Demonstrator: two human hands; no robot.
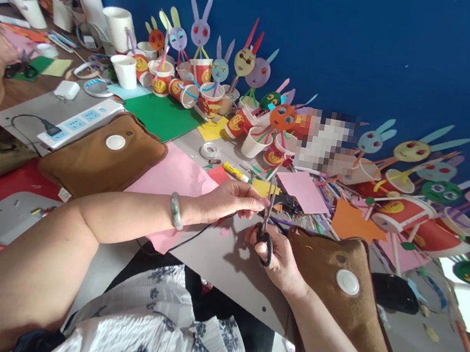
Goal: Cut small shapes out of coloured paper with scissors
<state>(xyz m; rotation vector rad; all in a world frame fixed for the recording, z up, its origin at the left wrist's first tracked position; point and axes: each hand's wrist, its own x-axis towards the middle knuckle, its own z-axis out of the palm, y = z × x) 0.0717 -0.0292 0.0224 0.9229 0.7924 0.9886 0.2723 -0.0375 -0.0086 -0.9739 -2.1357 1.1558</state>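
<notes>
We note a cluttered grey table (230,278) against a blue wall (353,45); right hand (283,263) grips scissors (265,228), left hand (231,199) pinched narrow, contents indiscernible.

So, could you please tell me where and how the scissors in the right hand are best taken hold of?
I'd grip the scissors by the black handle loops, coming from the near side, as the right hand does: the loops lie at the near end, while the blades point away, close to the left hand, so that end seems best avoided.
</notes>
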